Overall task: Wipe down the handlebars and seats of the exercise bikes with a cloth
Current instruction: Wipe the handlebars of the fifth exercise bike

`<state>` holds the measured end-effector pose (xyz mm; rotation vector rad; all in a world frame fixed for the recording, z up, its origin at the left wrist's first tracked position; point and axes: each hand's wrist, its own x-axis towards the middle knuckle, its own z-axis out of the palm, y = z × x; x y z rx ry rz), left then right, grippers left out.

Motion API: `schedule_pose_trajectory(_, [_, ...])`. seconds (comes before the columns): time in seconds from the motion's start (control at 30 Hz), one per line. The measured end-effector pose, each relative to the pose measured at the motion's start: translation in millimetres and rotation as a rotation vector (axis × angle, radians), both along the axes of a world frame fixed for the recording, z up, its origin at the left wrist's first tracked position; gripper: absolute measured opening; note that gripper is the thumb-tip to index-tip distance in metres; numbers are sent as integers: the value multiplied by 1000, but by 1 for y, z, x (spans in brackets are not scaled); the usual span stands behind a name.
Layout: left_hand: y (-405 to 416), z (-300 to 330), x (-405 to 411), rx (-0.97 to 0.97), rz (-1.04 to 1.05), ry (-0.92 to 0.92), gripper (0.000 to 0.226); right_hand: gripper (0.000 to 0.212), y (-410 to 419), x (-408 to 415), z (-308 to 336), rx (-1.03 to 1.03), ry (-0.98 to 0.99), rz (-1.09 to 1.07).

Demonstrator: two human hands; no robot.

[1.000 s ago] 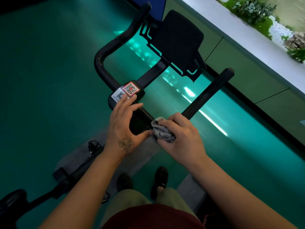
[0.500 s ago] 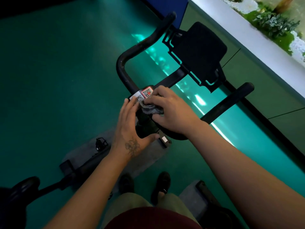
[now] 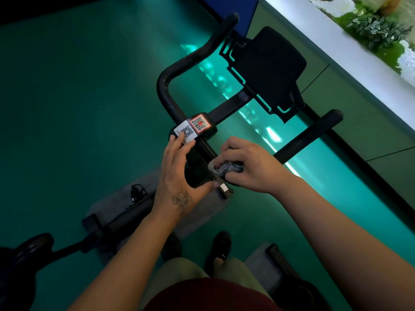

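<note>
Since 0.5 s ago my right hand (image 3: 249, 164), clutching the cloth (image 3: 225, 168), slid back from the QR labels (image 3: 193, 129) to frame centre; left hand (image 3: 179, 173) flat, bracing the handlebar (image 3: 170, 86).

**Cloth drawn back from the QR stickers to the near bar**

Half a second ago the right hand (image 3: 247, 164) pressed the grey cloth (image 3: 225, 168) up beside the QR stickers (image 3: 193, 129). It has since pulled back toward the person, and the bunched cloth now sits on the handlebar (image 3: 202, 147) nearer the body, which leaves both stickers uncovered. The left hand's (image 3: 179, 173) fingertips have crept up onto the white sticker's edge.
</note>
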<state>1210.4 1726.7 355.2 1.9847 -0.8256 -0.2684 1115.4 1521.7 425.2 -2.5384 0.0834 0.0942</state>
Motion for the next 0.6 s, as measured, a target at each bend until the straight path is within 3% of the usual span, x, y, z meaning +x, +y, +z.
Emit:
schedule_pose_trajectory(0.3, [-4, 11, -9, 6, -91, -52, 96, 21, -1, -41, 11, 2, 17, -16])
schedule_pose_trajectory(0.6, [11, 18, -18, -32, -177, 33, 91, 42, 15, -62, 15, 278, -142, -222])
